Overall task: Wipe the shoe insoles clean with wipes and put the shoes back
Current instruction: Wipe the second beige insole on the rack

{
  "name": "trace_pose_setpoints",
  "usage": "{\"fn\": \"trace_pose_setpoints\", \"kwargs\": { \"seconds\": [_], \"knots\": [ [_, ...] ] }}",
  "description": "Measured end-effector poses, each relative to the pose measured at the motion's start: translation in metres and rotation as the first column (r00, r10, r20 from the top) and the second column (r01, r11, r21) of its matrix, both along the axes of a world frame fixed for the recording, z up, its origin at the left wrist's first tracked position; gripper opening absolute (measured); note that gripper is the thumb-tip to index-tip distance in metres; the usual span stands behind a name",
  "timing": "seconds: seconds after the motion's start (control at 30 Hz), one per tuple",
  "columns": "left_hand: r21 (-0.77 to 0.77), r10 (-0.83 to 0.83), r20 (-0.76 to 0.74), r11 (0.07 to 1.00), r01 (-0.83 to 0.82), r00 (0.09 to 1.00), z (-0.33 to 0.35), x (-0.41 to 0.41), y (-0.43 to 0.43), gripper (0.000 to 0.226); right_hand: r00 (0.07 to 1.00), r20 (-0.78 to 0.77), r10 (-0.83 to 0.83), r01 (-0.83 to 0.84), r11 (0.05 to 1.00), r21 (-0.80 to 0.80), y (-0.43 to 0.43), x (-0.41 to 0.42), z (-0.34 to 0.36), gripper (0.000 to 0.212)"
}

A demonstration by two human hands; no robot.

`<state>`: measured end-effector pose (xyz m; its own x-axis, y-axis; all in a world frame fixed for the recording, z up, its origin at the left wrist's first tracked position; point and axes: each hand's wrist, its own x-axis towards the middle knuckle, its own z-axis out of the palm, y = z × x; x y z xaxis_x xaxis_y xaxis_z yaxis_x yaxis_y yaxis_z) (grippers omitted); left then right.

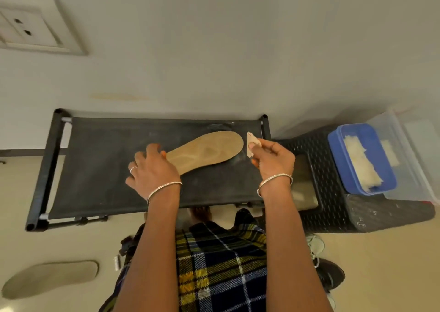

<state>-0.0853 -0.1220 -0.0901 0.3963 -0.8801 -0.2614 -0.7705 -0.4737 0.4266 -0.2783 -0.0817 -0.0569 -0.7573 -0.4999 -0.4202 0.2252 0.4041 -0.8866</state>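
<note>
Insole (pixel 207 151), tan, one piece, lying flat on the black fabric top of a low rack (pixel 95 169), toe end pointing right and toward the wall, heel end toward the person. Left hand (pixel 152 169): fingers curled over the heel end of the insole, holding it down on the fabric; ring on one finger, thin bangle at the wrist. Right hand (pixel 273 159): raised just beside the toe end, thumb and fingertips pinching a small, pale wipe (pixel 252 142) that stands up above the fingers, apart from the insole surface; bangle at the wrist. Second insole (pixel 50 279), grey-green, flat on the floor at lower left, well apart from the rack. Blue tub (pixel 335 149), open, holding a heap of white wipes (pixel 359 164), standing on a black woven-pattern stool (pixel 333 207) just right of the rack. Clear plastic box (pixel 409 149) beside the tub, on the same stool. Dark shoe (pixel 329 274) on the floor at lower right, partly hidden by the right forearm. Plaid garment (pixel 221 264), blue and yellow, between the forearms. Wall socket (pixel 31 26), white, upper left.
</note>
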Motion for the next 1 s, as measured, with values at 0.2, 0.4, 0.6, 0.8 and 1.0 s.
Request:
{"fn": "trace_pose_setpoints", "kwargs": {
  "seconds": [0.2, 0.4, 0.6, 0.8, 1.0],
  "knots": [
    [-0.021, -0.432, 0.004, 0.902, 0.432, 0.902, -0.011, -0.034, 0.016, 0.037, 0.969, -0.249, 0.002, 0.02, 0.996, 0.085, 0.008, -0.015, -0.019, 0.016],
    [0.22, -0.834, -0.011, 0.537, 0.815, 0.552, -0.027, -0.058, 0.034, 0.068, 0.878, -0.425, 0.22, -0.151, 0.97, 0.19, 0.0, -0.019, -0.041, 0.012],
    [0.391, -0.886, -0.067, 0.399, 0.829, 0.458, -0.032, -0.065, 0.028, 0.091, 0.74, -0.533, 0.41, -0.311, 0.912, 0.268, -0.03, -0.017, -0.057, 0.015],
    [0.446, -0.899, -0.096, 0.345, 0.826, 0.428, -0.039, -0.066, 0.025, 0.102, 0.622, -0.595, 0.509, -0.368, 0.861, 0.352, -0.05, -0.018, -0.076, 0.018],
    [0.436, -0.892, -0.156, 0.323, 0.84, 0.424, -0.038, -0.061, 0.02, 0.104, 0.596, -0.459, 0.659, -0.459, 0.749, 0.479, -0.056, -0.024, -0.075, 0.015]
  ]
}}
